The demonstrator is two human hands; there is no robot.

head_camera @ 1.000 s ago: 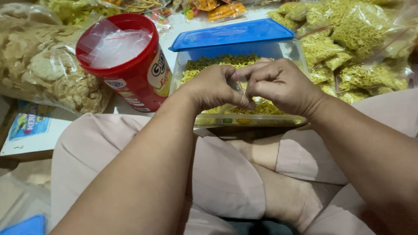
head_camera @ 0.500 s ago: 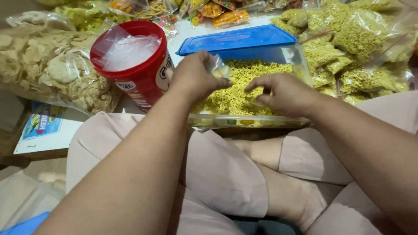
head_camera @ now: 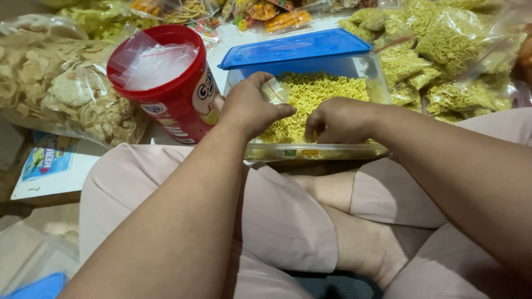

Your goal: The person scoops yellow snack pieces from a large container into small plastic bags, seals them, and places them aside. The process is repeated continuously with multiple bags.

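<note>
Clear plastic forms the biggest thing in reach, a box (head_camera: pixel 372 75) with its blue lid (head_camera: pixel 293 47) propped across the back edge, resting just beyond the person's folded knees and filled with crumbled yellow noodle snack (head_camera: pixel 327 97). Beside it on the left stands a red tub (head_camera: pixel 166 83) lined with thin plastic, and further left lies a large bag of pale crackers (head_camera: pixel 50 88); sealed packs of the same noodle snack (head_camera: pixel 443 50) pile up on the right. Over the box, the left hand (head_camera: pixel 249 108) pinches a small clear bag (head_camera: pixel 275 91) by its mouth between thumb and fingers, while the right hand (head_camera: pixel 338 119) curls loosely down into the snack, fingers bent as if gathering a pinch; what exactly it grips is hidden. Filling goes best, I judge, with the bag's mouth held wide and low over the box so spilled crumbs fall back inside.
</note>
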